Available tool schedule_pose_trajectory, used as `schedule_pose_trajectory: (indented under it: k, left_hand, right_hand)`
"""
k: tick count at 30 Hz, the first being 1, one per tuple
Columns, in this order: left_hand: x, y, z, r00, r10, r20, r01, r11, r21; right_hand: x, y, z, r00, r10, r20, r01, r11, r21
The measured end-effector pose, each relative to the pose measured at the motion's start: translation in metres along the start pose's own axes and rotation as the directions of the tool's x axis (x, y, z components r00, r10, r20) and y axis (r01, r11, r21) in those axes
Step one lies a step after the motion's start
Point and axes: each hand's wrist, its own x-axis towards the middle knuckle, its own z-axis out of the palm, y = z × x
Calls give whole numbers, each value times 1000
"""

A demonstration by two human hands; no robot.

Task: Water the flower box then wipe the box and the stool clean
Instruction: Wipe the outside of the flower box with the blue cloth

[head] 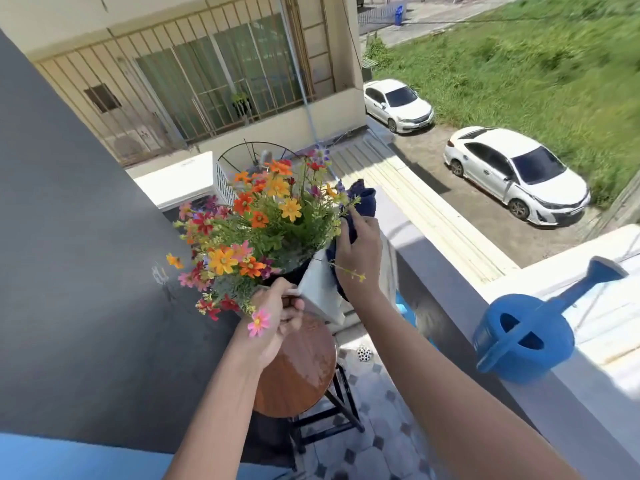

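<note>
Flower box (pixel 320 292) half hidden by blooms, hands, dark cloth (pixel 360 199)

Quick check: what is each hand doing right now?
Left hand: closed on the near corner of the flower box.
Right hand: pressing a dark blue cloth against the box.

The flowers (pixel 256 223) cover most of the flower box (pixel 320 296); only a pale corner shows. The right hand (pixel 358 252) hides much of the dark blue cloth (pixel 362 199). The left hand (pixel 277 318) and box screen the far part of the stool (pixel 301 372) seat. The watering can (pixel 526 336) is smeared by blur, both arms cut off at the bottom edge.
</note>
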Motion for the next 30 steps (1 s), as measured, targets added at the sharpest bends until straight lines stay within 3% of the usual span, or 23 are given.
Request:
schedule_pose_trajectory:
  k: [4,8,11,16,20,22,25,30]
  left_hand:
    - [-2,2,-6,1000,-19,4,19,999,-43]
    - [6,2,-8,999,-23,-28,25,997,68]
    - [12,-3,-9,999,-35,-19,38,988,152]
    - [17,-4,-7,1000,-27,-1,27,998,48]
    - [22,0,-5,1000,-11,11,12,999,-40]
    - [22,0,-6,1000,-15,7,16,998,-55]
    - [21,-3,-3,1000,-7,-4,7,998,-68]
    - [22,-9,12,992,54,-111,-41,993,114]
  right_hand:
    - [-4,28,-8,992,102,68,-93,988,-120]
    - [-11,37,-7,974,214,79,-203,971,-125]
    - [-8,11,-2,995,102,24,-100,993,-57]
    - [-38,-6,3,999,25,25,-26,999,29]
    - [-81,9,-6,982,-116,150,121,992,-23]
    - [-90,28,-9,979,-78,190,93,993,-69]
    - [-90,39,-11,985,99,143,-92,994,-54]
    - [-80,5,-4,998,-13,63,14,1000,-4]
